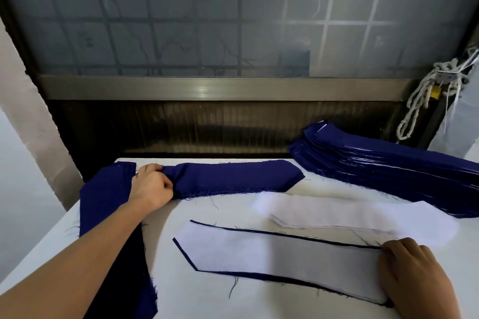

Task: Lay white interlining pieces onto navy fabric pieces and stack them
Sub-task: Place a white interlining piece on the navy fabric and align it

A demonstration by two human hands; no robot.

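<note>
A pile of plain navy fabric pieces (233, 176) lies across the far left of the white table (259, 210) and bends toward me along the left edge. My left hand (153, 186) pinches the top navy piece near the bend. In front of me a white interlining piece (272, 254) lies on a navy piece whose dark edge (285, 233) shows around it. My right hand (414, 274) rests on its right end, fingers bent over the edge. A loose stack of white interlining (337, 212) lies behind it.
A tall stack of navy pieces layered with white interlining (388, 166) sits at the far right. A frosted window and a dark metal sill (207, 88) stand behind the table. White cord (427, 101) hangs at the right. The table's left edge runs beside my left forearm.
</note>
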